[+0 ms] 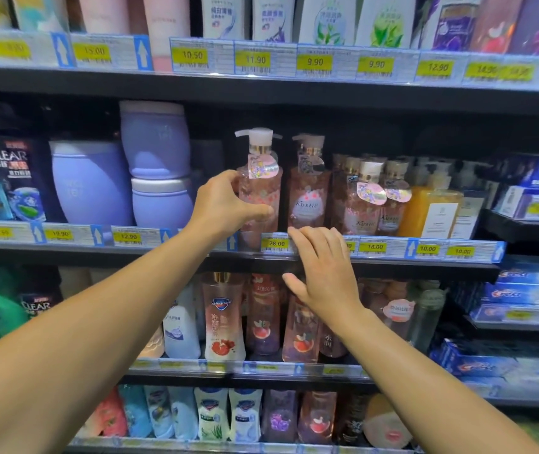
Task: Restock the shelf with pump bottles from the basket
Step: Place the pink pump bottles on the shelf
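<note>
A pink pump bottle [261, 181] with a white pump head stands at the front of the middle shelf [392, 257]. My left hand [225, 204] grips its lower left side, thumb across the front. A second pink pump bottle [307, 198] labelled Kirstie stands right beside it. More pink pump bottles [369, 198] stand further right. My right hand [320, 270] is open in front of the shelf edge, below the second bottle, fingers spread and holding nothing. No basket is in view.
Purple tubs [153, 142] stand left of the held bottle and an orange pump bottle [432, 208] to the right. Price tags line each shelf edge. Shelves above and below are packed with bottles; toothpaste boxes [530, 198] fill the right side.
</note>
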{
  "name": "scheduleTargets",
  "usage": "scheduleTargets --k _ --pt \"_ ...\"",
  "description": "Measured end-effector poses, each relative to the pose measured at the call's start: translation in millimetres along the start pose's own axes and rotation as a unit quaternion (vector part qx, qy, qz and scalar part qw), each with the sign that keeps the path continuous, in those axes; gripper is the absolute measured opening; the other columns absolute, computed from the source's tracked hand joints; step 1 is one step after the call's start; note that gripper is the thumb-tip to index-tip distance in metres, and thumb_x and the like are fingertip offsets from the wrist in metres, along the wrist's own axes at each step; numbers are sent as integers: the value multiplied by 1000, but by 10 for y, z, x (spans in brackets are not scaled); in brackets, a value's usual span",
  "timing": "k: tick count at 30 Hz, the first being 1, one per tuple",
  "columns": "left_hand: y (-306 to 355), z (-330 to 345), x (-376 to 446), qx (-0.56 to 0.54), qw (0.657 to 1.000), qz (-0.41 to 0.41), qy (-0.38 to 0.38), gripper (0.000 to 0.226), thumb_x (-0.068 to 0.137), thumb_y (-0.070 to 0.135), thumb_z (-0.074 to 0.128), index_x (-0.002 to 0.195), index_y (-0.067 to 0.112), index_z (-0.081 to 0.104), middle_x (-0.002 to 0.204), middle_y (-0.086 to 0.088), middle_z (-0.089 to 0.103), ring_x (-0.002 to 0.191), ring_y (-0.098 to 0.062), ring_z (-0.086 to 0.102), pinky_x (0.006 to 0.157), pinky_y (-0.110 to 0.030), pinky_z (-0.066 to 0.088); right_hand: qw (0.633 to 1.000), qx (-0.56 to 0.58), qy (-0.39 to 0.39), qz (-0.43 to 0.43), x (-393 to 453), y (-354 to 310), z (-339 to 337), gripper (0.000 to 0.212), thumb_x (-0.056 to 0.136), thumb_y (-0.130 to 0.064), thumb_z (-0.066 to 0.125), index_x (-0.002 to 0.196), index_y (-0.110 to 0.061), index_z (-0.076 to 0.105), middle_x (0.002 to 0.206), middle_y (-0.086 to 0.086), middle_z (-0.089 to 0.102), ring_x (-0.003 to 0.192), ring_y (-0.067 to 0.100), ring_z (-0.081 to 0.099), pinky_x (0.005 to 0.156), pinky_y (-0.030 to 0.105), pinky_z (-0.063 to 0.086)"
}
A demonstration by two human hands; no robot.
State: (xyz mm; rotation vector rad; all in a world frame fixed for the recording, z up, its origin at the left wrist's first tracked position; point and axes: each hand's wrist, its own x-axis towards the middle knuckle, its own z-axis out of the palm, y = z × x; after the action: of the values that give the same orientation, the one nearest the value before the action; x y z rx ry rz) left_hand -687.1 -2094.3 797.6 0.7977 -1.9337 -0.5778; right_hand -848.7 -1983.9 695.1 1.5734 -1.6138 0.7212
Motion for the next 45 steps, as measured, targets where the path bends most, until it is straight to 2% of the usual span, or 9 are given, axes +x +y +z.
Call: scheduleTargets --k 5,12,18,24,27,30,32,36,45 --pt "-40 23 18 18 999 -23 -22 50 65 40 87 103 19 61 99 6 69 87 -12 65 63 -16 44 1000 6 6 1 -10 -3 11 75 72 -34 77 136 -9 49 126 7 53 119 28 43 113 50 28" --pt "-24 60 36 29 998 -20 -47 55 69 43 84 112 20 59 107 5 68 90 -14 64 72 -25 50 1000 18 15 6 -14 -12 27 73 72 -31 77 136 -9 50 125 7 53 120 29 44 115 47 21" --pt "9 60 32 32 998 -21 -53 57 70 44 84 114 18 57 109 3 66 90 -14 62 61 -15 41 1000 20 5 13 -20 -27 17 73 73 -31 76 137 -10 48 127 5 51 122 28 43 117 46 18" --pt "35 74 26 28 998 -15 -59 60 71 42 84 118 17 57 112 3 66 94 -13 63 64 -15 44 1000 16 -5 16 -15 -41 -4 73 74 -31 76 138 -10 47 128 6 51 123 29 43 116 48 22" --pt "16 57 27 31 997 -10 -63 61 70 43 84 119 18 57 111 5 67 94 -12 63 69 -19 47 1000 16 -10 20 -20 -47 -13 73 75 -31 76 139 -11 47 129 5 50 123 28 42 117 47 20" --pt "-3 23 22 40 996 -11 -78 61 70 42 84 120 19 57 108 9 64 93 -10 60 64 -13 41 1000 14 -11 21 -21 -53 -15 73 75 -32 76 139 -11 47 129 5 51 123 28 43 117 47 21" --pt "-30 7 33 45 995 -7 -85 58 70 40 85 118 18 60 107 8 68 92 -9 63 65 -12 43 1000 13 -11 23 -24 -53 -15 73 74 -31 76 139 -11 47 129 5 51 123 29 44 117 48 22" --pt "-61 -22 78 37 993 -7 -111 51 71 36 85 114 18 65 104 5 73 92 -9 68 75 -24 56 1000 15 -10 26 -16 -63 -12 73 74 -31 76 138 -11 47 129 6 51 124 29 44 116 49 23" --pt "-73 -46 114 39 989 -2 -139 46 76 33 82 116 17 66 106 3 73 94 -12 68 88 -37 57 999 11 -21 31 -11 -72 -25 75 73 -31 78 139 -10 47 129 5 50 123 29 44 116 49 23"
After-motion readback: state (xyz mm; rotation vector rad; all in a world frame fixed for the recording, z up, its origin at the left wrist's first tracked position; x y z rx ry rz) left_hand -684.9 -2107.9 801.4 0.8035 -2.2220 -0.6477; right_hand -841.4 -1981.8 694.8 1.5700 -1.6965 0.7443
